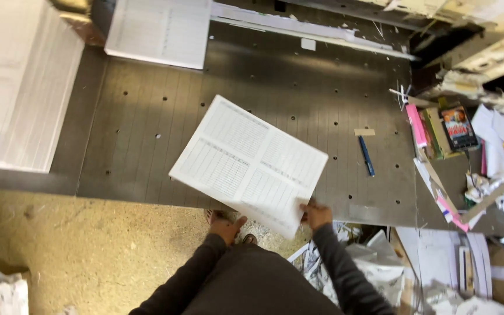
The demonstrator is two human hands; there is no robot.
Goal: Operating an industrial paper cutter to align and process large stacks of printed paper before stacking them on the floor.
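Above the grey perforated metal surface [147, 116] we hold 1 white ruled paper sheet [249, 163], right hand [316, 214] fingers pinching its near corner, left hand [226, 227] seemingly beneath; keep both grips level.

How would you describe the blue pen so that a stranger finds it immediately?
Look at the grey metal table with small holes. Right of the printed sheet held by both hands lies the pen, just below a small tan strip. It is the only slim blue thing there.
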